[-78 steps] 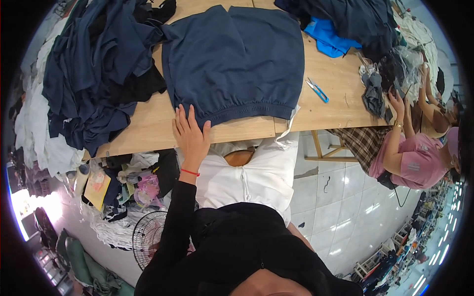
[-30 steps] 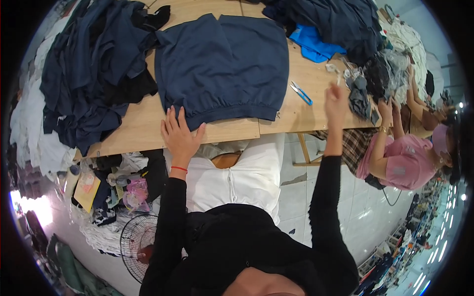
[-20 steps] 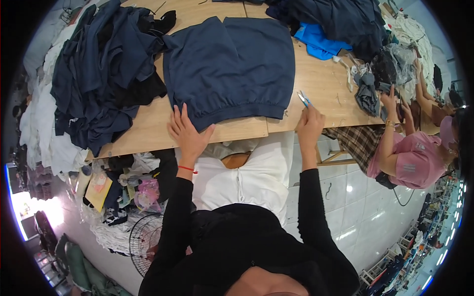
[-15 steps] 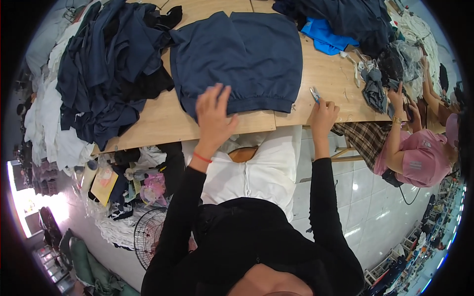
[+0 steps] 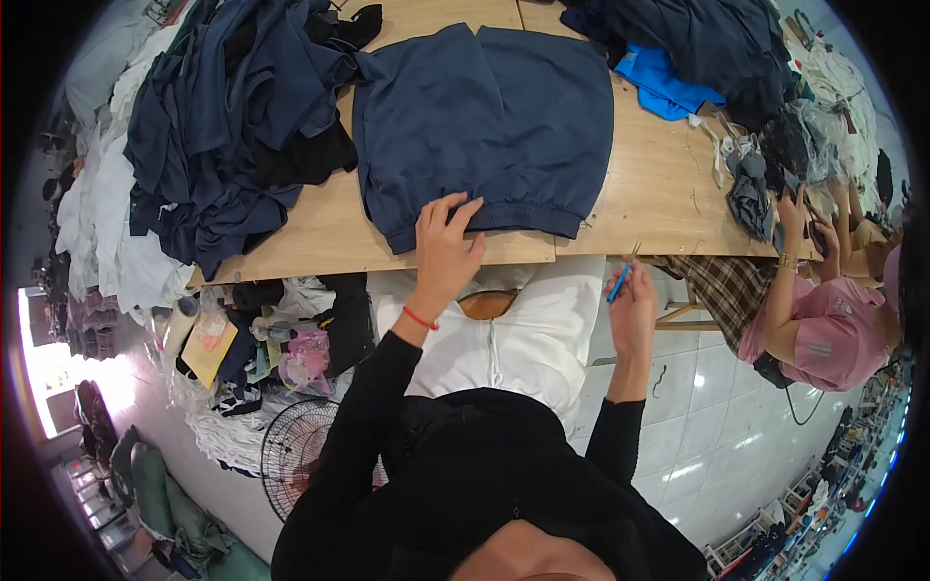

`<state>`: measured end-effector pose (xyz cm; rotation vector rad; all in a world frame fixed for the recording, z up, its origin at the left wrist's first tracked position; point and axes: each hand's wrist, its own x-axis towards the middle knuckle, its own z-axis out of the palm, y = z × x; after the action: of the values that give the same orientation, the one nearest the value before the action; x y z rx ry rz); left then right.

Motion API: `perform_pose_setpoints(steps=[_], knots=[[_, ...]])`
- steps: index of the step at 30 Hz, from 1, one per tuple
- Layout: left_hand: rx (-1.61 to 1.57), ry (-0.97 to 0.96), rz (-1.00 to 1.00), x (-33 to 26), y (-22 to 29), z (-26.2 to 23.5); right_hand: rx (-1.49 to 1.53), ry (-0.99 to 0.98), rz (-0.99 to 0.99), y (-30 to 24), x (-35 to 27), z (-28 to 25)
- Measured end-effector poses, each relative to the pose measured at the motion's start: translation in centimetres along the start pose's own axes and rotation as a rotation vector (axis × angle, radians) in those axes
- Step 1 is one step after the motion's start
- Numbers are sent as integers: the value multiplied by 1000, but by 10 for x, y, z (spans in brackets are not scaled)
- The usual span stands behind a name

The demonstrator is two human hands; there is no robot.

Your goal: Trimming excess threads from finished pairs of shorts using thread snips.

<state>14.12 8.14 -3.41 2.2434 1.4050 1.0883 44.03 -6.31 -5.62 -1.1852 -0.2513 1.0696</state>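
A light wooden tabletop (image 5: 320, 237) carries the garments. Spread flat near its front edge lies a navy blue garment (image 5: 489, 121), its ribbed hem (image 5: 494, 215) running just inside the edge. To the left, a heap of dark blue and black clothes (image 5: 237, 116) covers that end of the board and spills over white fabric (image 5: 102, 218) at the far left rim. At the back right sits another pile of dark clothing (image 5: 697, 44), with a bright blue piece (image 5: 664, 82) lying just in front of it. Farther right, a small crumpled grey cloth (image 5: 751, 194) rests near the front edge, beside loose white scraps (image 5: 722, 145). Bare wood shows between the spread garment and the grey cloth.
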Motion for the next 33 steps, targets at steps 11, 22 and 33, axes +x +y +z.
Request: perform_pose_setpoints(steps=[11,22,33], knots=[[-664,-153,-688,-42,-26,30,-863,-146,-559,26,-5,132],[-945,-236,-794,-42,-39,16,-1215,-128,-721,63,24,141],[-973,-229,-884,-36,-33,15,-1255,-208,-810,79,34,144]])
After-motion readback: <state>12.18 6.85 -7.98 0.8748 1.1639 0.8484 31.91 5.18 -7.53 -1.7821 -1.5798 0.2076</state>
